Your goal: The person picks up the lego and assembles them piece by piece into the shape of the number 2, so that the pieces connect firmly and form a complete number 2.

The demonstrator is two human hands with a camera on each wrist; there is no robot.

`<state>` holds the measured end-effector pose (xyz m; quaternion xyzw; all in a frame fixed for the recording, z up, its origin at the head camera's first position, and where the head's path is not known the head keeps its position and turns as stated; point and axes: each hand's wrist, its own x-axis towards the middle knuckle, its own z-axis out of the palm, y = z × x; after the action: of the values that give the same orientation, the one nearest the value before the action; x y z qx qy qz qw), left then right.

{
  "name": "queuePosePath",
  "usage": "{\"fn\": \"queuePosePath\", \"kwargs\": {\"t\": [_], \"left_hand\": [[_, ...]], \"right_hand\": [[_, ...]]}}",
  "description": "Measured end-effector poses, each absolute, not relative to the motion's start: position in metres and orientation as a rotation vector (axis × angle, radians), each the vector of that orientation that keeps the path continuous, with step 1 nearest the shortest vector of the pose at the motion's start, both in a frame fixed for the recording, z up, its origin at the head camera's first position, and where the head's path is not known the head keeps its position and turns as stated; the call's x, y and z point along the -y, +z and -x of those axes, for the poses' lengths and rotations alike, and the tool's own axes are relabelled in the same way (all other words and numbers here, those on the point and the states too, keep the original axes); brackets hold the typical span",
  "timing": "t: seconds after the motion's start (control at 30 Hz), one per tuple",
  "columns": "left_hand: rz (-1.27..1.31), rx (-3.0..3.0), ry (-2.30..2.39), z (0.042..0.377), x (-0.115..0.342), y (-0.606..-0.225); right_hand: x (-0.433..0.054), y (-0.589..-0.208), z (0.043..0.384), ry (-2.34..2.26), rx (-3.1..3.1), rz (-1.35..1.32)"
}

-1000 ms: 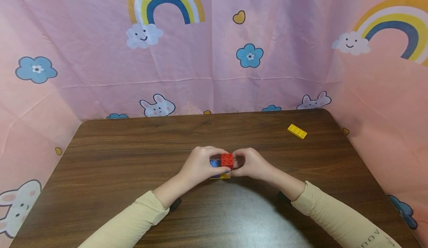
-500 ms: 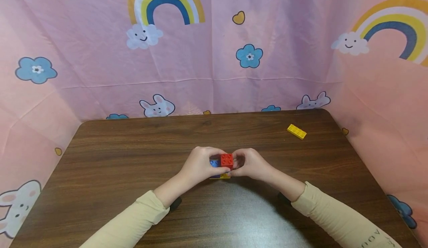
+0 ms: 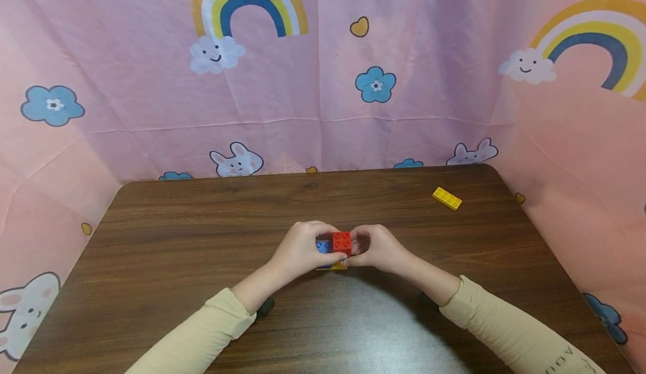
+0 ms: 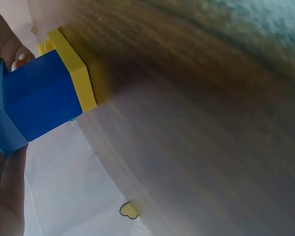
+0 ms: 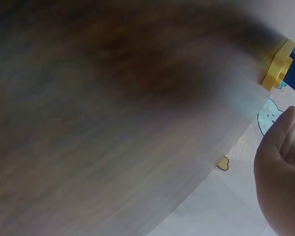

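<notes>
A small red brick (image 3: 341, 241) with studs on top stands upright in the middle of the table, between my two hands. My left hand (image 3: 301, 246) holds it, thumb in front and fingers behind. From the other side my right hand (image 3: 379, 248) grips it with curved thumb and fingers; its exact contact is partly hidden. Left of the red brick is a lighter blue brick (image 3: 323, 246), stacked over a dark blue brick (image 4: 43, 96). Beneath them lies a yellow plate (image 4: 74, 71), seen also in the right wrist view as a yellow edge (image 5: 278, 68).
A loose yellow studded plate (image 3: 447, 198) lies near the far right corner of the brown wooden table (image 3: 202, 217). A pink patterned cloth (image 3: 429, 99) hangs behind the table and along both sides.
Both hands keep their hold on the red brick with hardly any motion. The whole head view has shifted very slightly.
</notes>
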<state>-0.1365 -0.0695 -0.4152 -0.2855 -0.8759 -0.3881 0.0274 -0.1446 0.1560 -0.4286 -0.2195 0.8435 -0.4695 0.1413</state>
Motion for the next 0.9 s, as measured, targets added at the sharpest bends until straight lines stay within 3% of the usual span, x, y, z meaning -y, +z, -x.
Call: {"fn": "queuePosePath", "kwargs": {"t": [0.57,0.9], "left_hand": [[0.802,2.544,-1.600,0.135,0.077,-0.425],[0.832,2.545,-1.472,0.136,0.077,-0.423]], "right_hand": [[-0.155,-0.428,0.145,-1.361,-2.415,0.617],[-0.155,-0.427,0.144,-1.350,-2.453,0.643]]}}
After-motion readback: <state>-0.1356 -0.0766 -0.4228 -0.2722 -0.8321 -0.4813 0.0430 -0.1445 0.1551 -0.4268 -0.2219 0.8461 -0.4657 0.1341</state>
